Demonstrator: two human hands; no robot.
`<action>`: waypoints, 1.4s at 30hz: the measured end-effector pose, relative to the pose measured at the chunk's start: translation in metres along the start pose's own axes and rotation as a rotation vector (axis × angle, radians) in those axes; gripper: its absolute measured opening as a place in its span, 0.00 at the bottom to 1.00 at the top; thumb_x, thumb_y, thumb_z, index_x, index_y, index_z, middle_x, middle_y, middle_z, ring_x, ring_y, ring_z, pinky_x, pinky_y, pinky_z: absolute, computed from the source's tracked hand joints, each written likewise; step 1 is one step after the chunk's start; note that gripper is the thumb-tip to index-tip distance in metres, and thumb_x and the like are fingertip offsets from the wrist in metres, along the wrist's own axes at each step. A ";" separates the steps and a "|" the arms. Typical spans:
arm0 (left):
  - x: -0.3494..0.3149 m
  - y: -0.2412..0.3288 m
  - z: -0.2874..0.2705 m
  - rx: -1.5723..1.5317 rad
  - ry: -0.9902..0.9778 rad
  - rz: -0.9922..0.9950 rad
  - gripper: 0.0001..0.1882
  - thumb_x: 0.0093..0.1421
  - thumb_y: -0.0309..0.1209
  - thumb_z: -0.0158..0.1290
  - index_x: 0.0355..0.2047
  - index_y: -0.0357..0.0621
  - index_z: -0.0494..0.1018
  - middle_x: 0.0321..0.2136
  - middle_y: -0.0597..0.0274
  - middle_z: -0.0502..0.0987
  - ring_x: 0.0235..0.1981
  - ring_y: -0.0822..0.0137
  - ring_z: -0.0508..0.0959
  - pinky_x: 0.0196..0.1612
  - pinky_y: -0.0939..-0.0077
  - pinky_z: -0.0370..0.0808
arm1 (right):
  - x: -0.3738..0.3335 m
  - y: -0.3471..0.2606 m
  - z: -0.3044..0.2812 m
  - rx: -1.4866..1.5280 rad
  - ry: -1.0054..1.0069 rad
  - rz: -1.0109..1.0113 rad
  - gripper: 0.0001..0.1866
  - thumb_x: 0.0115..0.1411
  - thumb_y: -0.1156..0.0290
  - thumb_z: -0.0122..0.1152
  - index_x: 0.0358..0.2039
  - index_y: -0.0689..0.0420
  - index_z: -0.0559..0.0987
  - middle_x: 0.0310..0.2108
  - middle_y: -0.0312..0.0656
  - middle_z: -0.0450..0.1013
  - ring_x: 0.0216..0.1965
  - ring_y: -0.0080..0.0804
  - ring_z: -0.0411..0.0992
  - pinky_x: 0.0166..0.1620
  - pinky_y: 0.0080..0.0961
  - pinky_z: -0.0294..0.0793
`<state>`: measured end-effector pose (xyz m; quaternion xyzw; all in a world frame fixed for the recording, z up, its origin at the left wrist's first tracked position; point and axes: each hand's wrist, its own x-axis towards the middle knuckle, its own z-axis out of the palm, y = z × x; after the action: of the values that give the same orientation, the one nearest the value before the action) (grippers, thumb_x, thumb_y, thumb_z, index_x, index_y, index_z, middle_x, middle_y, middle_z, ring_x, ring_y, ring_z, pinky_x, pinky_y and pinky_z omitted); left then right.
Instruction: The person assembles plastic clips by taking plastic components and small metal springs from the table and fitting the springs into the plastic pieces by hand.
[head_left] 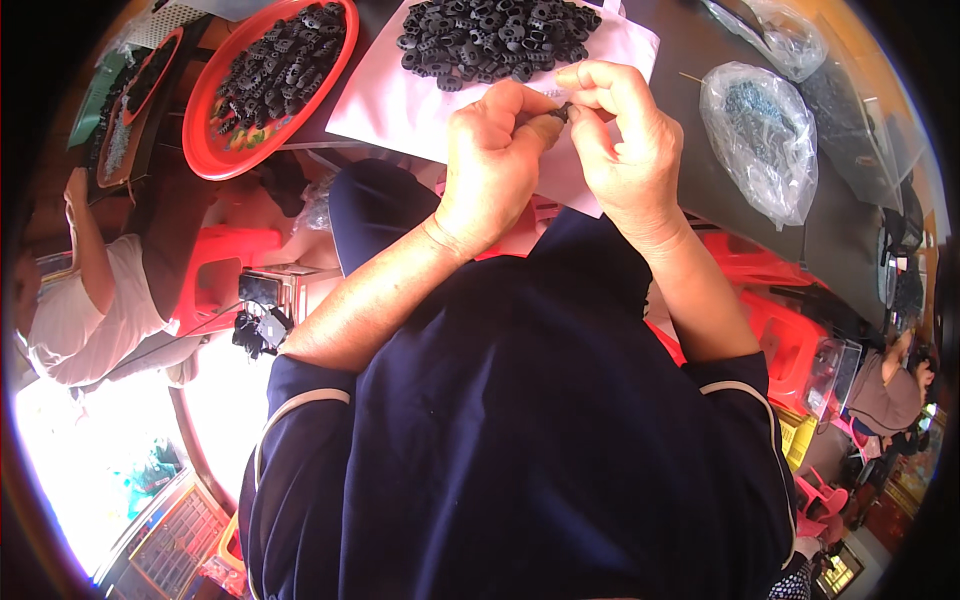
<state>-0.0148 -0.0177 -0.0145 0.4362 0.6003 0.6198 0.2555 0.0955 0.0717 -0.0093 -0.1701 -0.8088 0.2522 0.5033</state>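
Both hands meet above the near edge of the counter (700, 60). The left hand (495, 150) and right hand (625, 135) curl inward, fingers (590, 108) pinching one small black part (561, 112) between them, near the far pile of black parts (495, 35).

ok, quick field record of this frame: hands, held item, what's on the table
left hand: fingers pinch a small black part
right hand: fingers meet the same part from the other side
pile of black parts: on a white sheet, just beyond the hands
red tray: more black parts, far left
clear bag: greyish small parts, to the right on the dark table
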 end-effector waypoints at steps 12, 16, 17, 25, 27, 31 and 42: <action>0.001 -0.001 0.001 -0.011 -0.005 -0.006 0.03 0.58 0.22 0.58 0.33 0.36 0.79 0.27 0.65 0.80 0.28 0.76 0.76 0.34 0.81 0.73 | 0.004 0.009 -0.003 -0.171 -0.039 -0.335 0.14 0.48 0.80 0.61 0.37 0.54 0.78 0.26 0.38 0.74 0.27 0.37 0.74 0.33 0.32 0.72; 0.001 0.000 -0.001 -0.079 -0.028 -0.081 0.04 0.58 0.22 0.58 0.34 0.36 0.79 0.27 0.65 0.80 0.27 0.78 0.75 0.32 0.83 0.72 | -0.010 0.001 -0.011 -0.284 -0.079 -0.131 0.11 0.53 0.80 0.60 0.38 0.57 0.77 0.29 0.41 0.73 0.31 0.41 0.74 0.36 0.36 0.73; 0.001 0.000 0.000 -0.090 -0.025 -0.094 0.04 0.57 0.21 0.57 0.34 0.34 0.77 0.25 0.63 0.80 0.27 0.76 0.76 0.32 0.80 0.73 | -0.013 0.001 -0.013 -0.353 -0.110 -0.104 0.11 0.52 0.80 0.61 0.38 0.57 0.77 0.31 0.41 0.73 0.33 0.42 0.74 0.37 0.37 0.73; 0.001 -0.009 0.004 -0.242 0.013 -0.105 0.04 0.58 0.18 0.55 0.35 0.35 0.77 0.27 0.66 0.78 0.29 0.78 0.75 0.33 0.83 0.73 | -0.012 -0.005 -0.004 -0.180 -0.073 -0.201 0.12 0.55 0.87 0.56 0.41 0.67 0.77 0.33 0.50 0.71 0.34 0.47 0.73 0.36 0.37 0.74; 0.001 -0.009 0.003 -0.224 0.025 -0.090 0.03 0.58 0.18 0.55 0.33 0.35 0.76 0.27 0.66 0.78 0.29 0.78 0.75 0.33 0.83 0.73 | -0.010 -0.006 -0.001 -0.116 -0.073 -0.180 0.11 0.56 0.87 0.56 0.41 0.67 0.77 0.34 0.51 0.72 0.34 0.46 0.74 0.37 0.35 0.74; 0.000 -0.006 0.002 -0.321 0.049 -0.120 0.03 0.56 0.20 0.56 0.31 0.32 0.75 0.25 0.58 0.79 0.26 0.72 0.76 0.30 0.76 0.74 | -0.012 -0.005 0.000 0.003 -0.074 -0.089 0.11 0.57 0.88 0.54 0.40 0.66 0.76 0.33 0.49 0.73 0.33 0.44 0.74 0.37 0.32 0.75; 0.012 0.009 -0.010 -0.375 -0.048 -0.280 0.05 0.62 0.24 0.56 0.37 0.35 0.77 0.29 0.62 0.80 0.27 0.76 0.76 0.30 0.85 0.71 | -0.004 -0.004 0.002 0.026 -0.036 -0.043 0.20 0.43 0.85 0.63 0.41 0.61 0.77 0.32 0.45 0.73 0.34 0.39 0.74 0.38 0.31 0.75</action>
<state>-0.0277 -0.0142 -0.0021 0.3083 0.5231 0.6682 0.4299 0.0957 0.0662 -0.0110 -0.1413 -0.8179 0.2548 0.4961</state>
